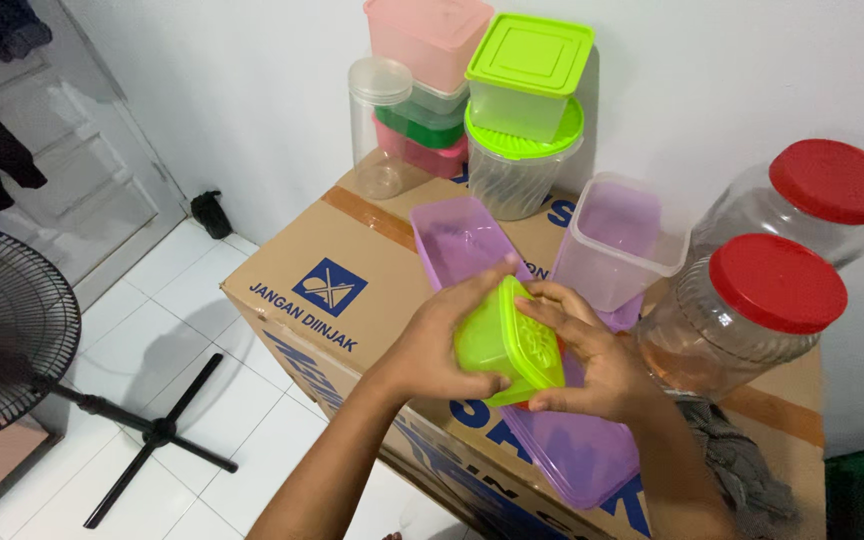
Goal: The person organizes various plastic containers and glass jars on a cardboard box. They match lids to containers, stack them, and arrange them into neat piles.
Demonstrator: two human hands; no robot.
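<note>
Both my hands hold a small lime-green plastic container (500,342) with its lid on, tilted on its side above a cardboard box (352,250). My left hand (439,345) wraps its left side, thumb underneath. My right hand (592,360) grips the lid side, fingers over the top edge and thumb below. Under my hands lies a flat purple lid (577,455). Just behind stands an open purple rectangular container (457,243).
On the box stand an open clear-purple tub (617,245), two clear jars with red lids (752,310) (812,200), a stack of green, pink and clear containers (512,110) and a grey rag (742,465). A standing fan (12,340) is on the white tile floor at left.
</note>
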